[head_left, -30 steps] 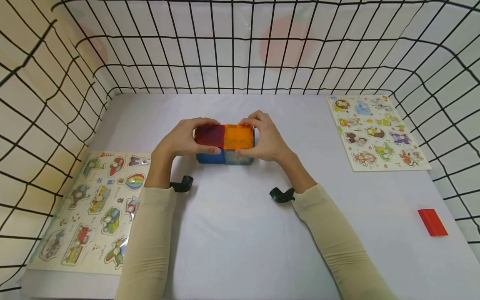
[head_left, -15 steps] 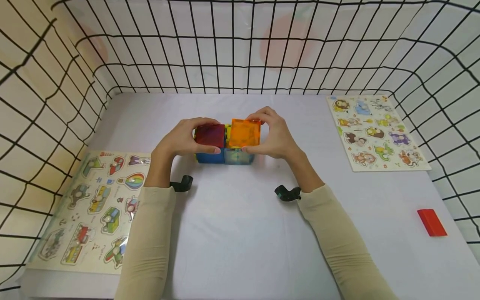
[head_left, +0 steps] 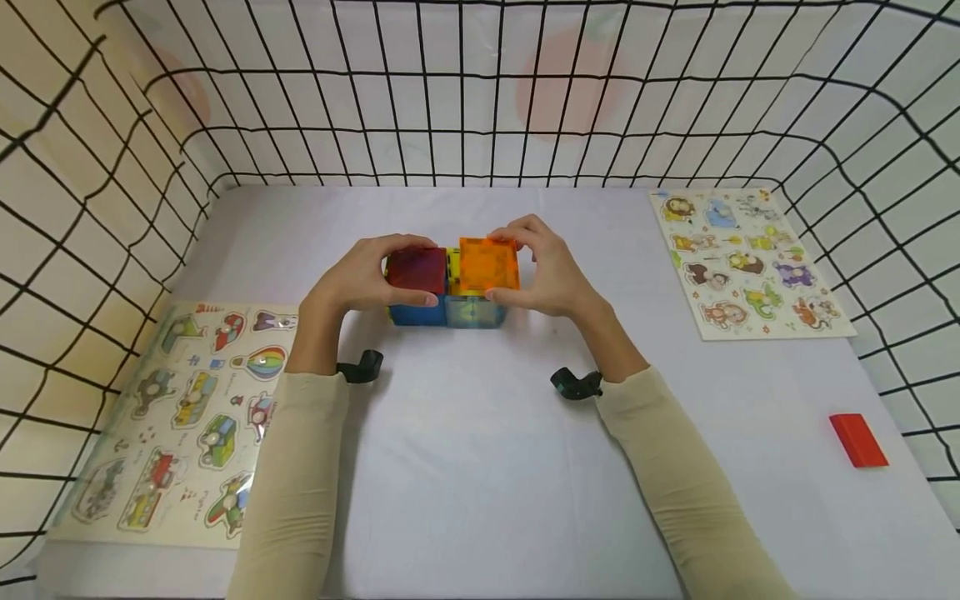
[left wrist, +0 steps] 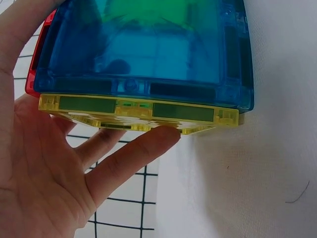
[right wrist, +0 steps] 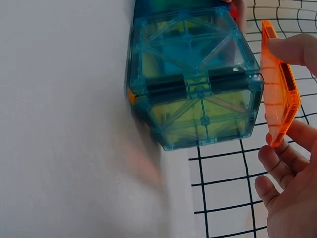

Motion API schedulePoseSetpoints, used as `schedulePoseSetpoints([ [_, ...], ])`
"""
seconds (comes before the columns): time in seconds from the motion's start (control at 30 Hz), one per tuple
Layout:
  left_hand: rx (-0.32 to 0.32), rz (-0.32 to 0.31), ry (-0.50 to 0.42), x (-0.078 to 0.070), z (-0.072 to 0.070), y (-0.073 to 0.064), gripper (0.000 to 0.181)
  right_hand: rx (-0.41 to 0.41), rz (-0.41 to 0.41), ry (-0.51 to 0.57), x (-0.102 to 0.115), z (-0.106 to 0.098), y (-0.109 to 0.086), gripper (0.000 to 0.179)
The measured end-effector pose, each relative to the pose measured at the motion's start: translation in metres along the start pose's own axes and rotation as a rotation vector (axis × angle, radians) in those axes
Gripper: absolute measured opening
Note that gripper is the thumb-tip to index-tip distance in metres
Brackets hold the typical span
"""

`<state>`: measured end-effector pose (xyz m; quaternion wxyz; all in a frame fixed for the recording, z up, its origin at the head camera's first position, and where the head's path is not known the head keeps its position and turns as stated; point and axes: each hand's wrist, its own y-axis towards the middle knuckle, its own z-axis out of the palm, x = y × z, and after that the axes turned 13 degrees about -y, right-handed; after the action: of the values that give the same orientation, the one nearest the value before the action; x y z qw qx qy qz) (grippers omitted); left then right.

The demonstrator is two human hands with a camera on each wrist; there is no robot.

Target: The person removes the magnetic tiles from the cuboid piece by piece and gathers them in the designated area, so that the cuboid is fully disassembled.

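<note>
A two-cube block of translucent magnetic tiles stands on the white table, with a red tile (head_left: pixel 416 271) on its left top and a blue tile (head_left: pixel 417 315) in front. My left hand (head_left: pixel 358 279) grips the left cube, thumb along the front and fingers behind; in the left wrist view fingers rest against its yellow side tile (left wrist: pixel 133 111). Between thumb and fingers my right hand (head_left: pixel 553 275) pinches an orange magnetic tile (head_left: pixel 488 264). The right wrist view shows that orange tile (right wrist: pixel 278 89) tilted and apart from the teal-framed clear cube (right wrist: pixel 198 84), whose top is uncovered.
At left a vehicle picture puzzle board (head_left: pixel 202 400) lies partly under the left sleeve. An animal puzzle board (head_left: pixel 738 279) lies at back right. A red block (head_left: pixel 858 440) sits near the right edge. Black wire mesh (head_left: pixel 465 108) rises around the back and sides.
The right hand has lifted the orange tile off the right cube's top and shifted it slightly right and back, then held it there. The left hand has kept its grip on the block.
</note>
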<state>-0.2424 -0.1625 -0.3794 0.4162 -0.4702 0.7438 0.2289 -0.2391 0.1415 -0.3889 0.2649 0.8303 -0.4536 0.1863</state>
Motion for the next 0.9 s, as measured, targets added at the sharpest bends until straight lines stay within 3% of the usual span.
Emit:
schedulePoseSetpoints([
  [0.53, 0.011, -0.005, -0.007, 0.002, -0.001, -0.005, 0.082, 0.005, 0.042, -0.111, -0.021, -0.033, 0.008, 0.07],
  [0.9, 0.016, -0.014, -0.007, 0.003, -0.005, -0.006, 0.081, 0.062, 0.173, -0.172, -0.05, -0.036, 0.015, 0.075],
])
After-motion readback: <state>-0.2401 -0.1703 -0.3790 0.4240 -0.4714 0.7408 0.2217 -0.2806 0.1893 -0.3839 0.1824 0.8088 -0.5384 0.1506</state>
